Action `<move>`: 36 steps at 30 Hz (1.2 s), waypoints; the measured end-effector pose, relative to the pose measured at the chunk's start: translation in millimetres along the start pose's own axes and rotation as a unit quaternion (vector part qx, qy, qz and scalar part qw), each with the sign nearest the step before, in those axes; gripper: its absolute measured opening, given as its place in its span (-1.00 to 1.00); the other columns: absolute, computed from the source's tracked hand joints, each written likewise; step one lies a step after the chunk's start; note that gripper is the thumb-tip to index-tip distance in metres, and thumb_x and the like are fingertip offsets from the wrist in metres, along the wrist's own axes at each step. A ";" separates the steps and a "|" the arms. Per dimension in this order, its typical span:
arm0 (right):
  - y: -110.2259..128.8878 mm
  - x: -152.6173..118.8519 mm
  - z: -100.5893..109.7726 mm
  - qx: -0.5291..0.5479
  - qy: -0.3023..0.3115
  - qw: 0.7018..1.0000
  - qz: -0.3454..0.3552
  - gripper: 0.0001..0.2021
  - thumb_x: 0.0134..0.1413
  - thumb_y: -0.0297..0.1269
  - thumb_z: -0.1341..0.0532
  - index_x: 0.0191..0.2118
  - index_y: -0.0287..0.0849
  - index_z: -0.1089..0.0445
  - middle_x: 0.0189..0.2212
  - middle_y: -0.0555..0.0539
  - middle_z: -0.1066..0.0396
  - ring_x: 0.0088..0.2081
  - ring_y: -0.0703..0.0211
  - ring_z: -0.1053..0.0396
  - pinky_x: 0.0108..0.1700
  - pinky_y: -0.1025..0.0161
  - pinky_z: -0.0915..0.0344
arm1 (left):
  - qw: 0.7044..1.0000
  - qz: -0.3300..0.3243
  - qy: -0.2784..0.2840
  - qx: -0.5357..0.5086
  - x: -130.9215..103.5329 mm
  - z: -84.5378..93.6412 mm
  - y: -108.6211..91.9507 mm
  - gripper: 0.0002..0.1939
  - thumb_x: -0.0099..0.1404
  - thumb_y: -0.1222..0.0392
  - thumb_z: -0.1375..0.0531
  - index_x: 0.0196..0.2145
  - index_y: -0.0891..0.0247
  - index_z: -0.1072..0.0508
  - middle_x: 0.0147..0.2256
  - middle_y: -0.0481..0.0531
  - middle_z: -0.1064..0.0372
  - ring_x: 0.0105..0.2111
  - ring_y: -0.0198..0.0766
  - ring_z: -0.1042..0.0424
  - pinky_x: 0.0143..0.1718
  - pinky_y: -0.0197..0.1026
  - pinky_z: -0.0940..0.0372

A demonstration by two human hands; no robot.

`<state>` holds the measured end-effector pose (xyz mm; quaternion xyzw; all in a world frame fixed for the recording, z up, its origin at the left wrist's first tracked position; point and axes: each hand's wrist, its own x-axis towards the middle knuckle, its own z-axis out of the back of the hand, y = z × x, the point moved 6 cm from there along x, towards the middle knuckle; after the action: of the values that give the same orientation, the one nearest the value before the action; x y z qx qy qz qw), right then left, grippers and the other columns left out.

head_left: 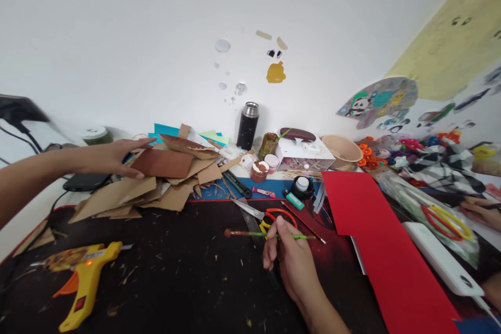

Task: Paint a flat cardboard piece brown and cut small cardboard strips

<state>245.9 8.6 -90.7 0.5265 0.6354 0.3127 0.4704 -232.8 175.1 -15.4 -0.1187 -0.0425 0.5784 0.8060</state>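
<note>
My right hand [291, 258] pinches a thin green paintbrush [254, 234] held level above the dark mat, its brown-stained tip pointing left. Orange-handled scissors [254, 211] lie just behind that hand. At the left, my left hand [111, 158] reaches over a pile of cut cardboard [117, 195], thumb and fingers apart at the edge of a brown-painted piece [164, 163]; whether it grips the piece is unclear. An open jar of brown paint [259, 171] stands behind the scissors, beside a pale pink jar [271, 162].
A yellow glue gun [88, 271] lies at the front left. Red card [383, 250] covers the right side, beside a white device [442, 258]. A black bottle [248, 126] stands by the wall. Another person's hand [481, 211] shows at the far right.
</note>
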 end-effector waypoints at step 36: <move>-4.7 -1.3 -3.8 -0.012 0.025 0.999 -0.020 -0.29 0.08 0.50 -0.49 -0.40 -0.15 -0.44 -0.75 0.14 -0.25 -0.73 0.23 -0.34 -0.65 0.40 -0.14 | 0.999 -0.021 0.017 -0.018 4.8 -10.0 -10.4 -0.08 0.42 -0.04 -0.25 0.55 0.58 -0.22 0.35 0.47 -0.52 0.28 0.19 -0.52 0.35 0.17 -0.35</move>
<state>240.7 6.6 -93.2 0.4997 0.6535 0.3238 0.4674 -219.6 175.1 -23.0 -0.1424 -0.0421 0.5582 0.8163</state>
